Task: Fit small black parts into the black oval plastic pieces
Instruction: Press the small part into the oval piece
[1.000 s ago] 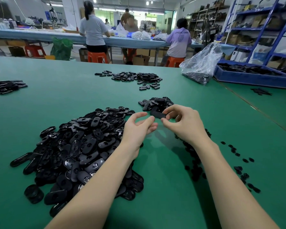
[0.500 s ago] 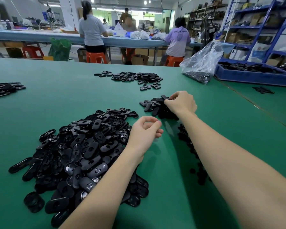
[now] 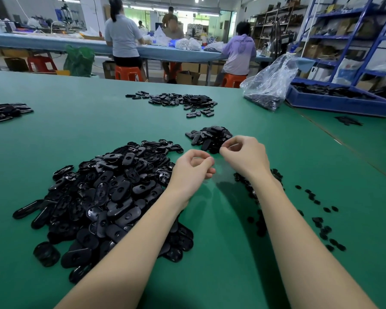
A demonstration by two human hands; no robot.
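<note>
Left hand (image 3: 193, 169) curled, empty, beside the oval pile (image 3: 102, 197); right hand (image 3: 245, 157) curled, fingertips pinched, contents indiscernible, just before the small pile (image 3: 209, 136).

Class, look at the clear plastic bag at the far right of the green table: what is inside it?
The clear plastic bag holds a dark heap of small black items settled at its bottom; its upper part looks crumpled and empty. The film and distance hide what shape those items are.

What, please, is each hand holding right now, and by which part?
Nothing visible in either: the left hand and right hand have curled fingers, no part showing between them.
</note>
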